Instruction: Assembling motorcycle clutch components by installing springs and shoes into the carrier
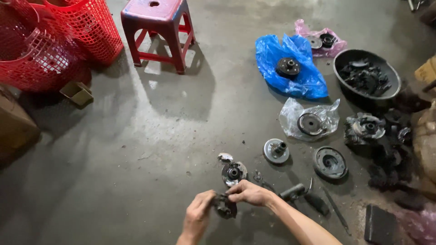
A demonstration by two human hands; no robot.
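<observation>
I see my left hand (198,213) and right hand (247,193) both gripping a small dark greasy metal part (225,207), just below the round silver metal hub (234,173).

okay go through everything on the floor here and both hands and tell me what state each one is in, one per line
Left hand: gripping a dark greasy part.
Right hand: fingers pinching the same part from above.
Hub by the hands: lying flat on the concrete.
Blue bag: spread open, dark disc on it.
Clear bag: open, round part on it.
Pink bag: open, parts on it.
Black basin: upright, holding dark pieces.
Stool: upright.
Red baskets: tipped, leaning together.
</observation>
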